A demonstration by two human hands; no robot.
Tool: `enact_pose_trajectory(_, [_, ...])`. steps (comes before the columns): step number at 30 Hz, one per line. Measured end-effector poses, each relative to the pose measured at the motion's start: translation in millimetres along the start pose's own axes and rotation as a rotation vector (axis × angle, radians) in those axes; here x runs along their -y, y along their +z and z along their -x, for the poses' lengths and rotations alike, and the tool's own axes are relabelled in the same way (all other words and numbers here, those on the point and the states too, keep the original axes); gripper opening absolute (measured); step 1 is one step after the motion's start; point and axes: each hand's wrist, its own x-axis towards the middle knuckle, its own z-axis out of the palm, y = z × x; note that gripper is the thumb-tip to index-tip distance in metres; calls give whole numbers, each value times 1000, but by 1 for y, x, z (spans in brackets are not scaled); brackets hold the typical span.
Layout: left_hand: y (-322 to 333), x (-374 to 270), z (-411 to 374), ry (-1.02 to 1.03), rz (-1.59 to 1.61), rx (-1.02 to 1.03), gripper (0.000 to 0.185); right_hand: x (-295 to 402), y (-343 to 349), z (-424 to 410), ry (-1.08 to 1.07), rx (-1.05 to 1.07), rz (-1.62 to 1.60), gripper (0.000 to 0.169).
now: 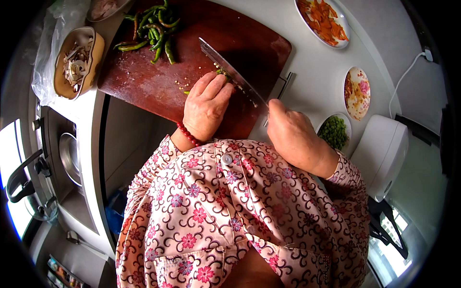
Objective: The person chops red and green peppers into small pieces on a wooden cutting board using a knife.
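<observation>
My left hand (209, 99), with a red bead bracelet at the wrist, presses green chili pieces (223, 74) onto a dark red-brown wooden cutting board (144, 82). Its curled fingers hide most of what they hold. In my right hand (293, 131) is the handle of a kitchen knife, covered by the fist. The knife's blade (234, 72) slants across the board, right beside my left fingertips. Pale seeds (183, 86) are scattered around the cut spot. A heap of whole green chilies (155, 30), some partly reddish, lies at the board's far left.
A tan dish of sliced mushrooms (77, 64) stands left, beside a clear plastic bag (54, 46). At right are a plate of orange slices (322, 23), a stained floral plate (357, 93), chopped greens (334, 133) and a white appliance (380, 154). A sink (70, 158) is at lower left.
</observation>
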Motion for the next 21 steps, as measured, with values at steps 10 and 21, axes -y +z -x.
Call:
enact_pose_trajectory(10, [5,1,3,-33,57,-8,29,4,12,-28,22,72,41,12])
enact_pose_trajectory(21, [1,-1,-1,-30,67,-13,28,1,12,-2,-11,-39,89,13])
